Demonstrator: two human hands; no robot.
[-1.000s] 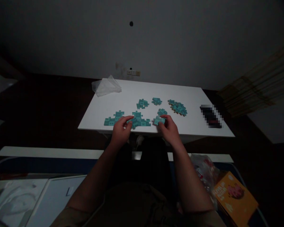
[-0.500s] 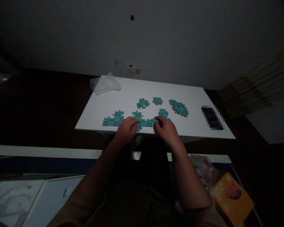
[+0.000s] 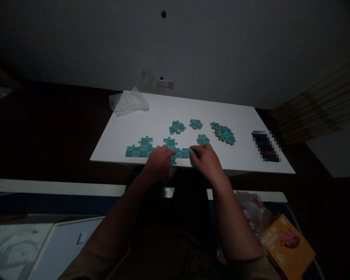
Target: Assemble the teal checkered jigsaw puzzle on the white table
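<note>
Teal jigsaw puzzle pieces lie joined in a row along the table's near edge. The left section point(image 3: 142, 147) of the puzzle shows beside my left hand point(image 3: 160, 161), whose fingers are curled with the index finger on the joined pieces. My right hand point(image 3: 206, 158) grips a puzzle piece point(image 3: 186, 153) at the row's right end between thumb and fingers, which partly cover it. Beyond my hands lie small clusters of loose pieces, one cluster point(image 3: 177, 127) at the centre, another point(image 3: 196, 124) beside it, and a third point(image 3: 203, 139) just past my right hand.
A larger heap of puzzle pieces point(image 3: 224, 134) lies on the right of the white table point(image 3: 111, 146). A clear plastic bag point(image 3: 130, 103) rests at the far left corner, and a blurred-out dark object point(image 3: 266, 146) at the right. An orange puzzle box point(image 3: 288, 247) sits beside me, low right.
The piece at my right fingers now sits more in line with the row. Both hands stay almost in place, and the view has shifted slightly.
</note>
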